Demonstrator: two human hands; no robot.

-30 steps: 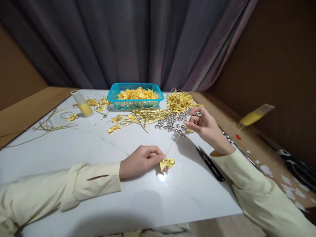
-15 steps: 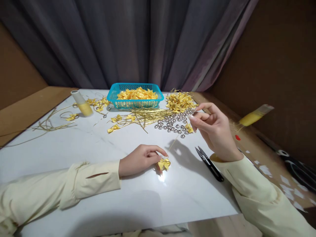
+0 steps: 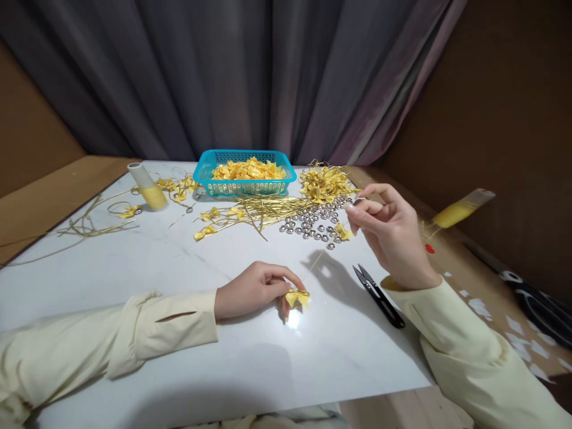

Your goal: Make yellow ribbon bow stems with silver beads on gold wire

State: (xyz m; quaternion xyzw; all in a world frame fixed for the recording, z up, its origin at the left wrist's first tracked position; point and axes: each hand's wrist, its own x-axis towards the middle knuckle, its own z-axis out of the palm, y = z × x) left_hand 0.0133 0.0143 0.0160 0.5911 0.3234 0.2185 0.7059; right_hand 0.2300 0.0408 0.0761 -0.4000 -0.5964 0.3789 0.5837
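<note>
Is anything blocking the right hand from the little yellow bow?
Nothing visible blocks the right hand from the yellow bow in the left hand; just a thin cord slants between them. The black snips lie off to the right.

Curtain (image 3: 232,77), snips (image 3: 379,297) and scraps (image 3: 479,308) around a blue mesh basket (image 3: 245,185)
Behind the basket, dark grey-purple hanging folds of curtain; left of the basket, a cylinder (image 3: 151,190), pale above and yellow below; well to the basket's right, a similar tube (image 3: 465,208) near a brown wall (image 3: 496,101); nearer than the basket and to its right, black snips with parted blades on the white worktop (image 3: 313,363); farther right of the basket, a small red piece (image 3: 429,248) and white scraps.
</note>
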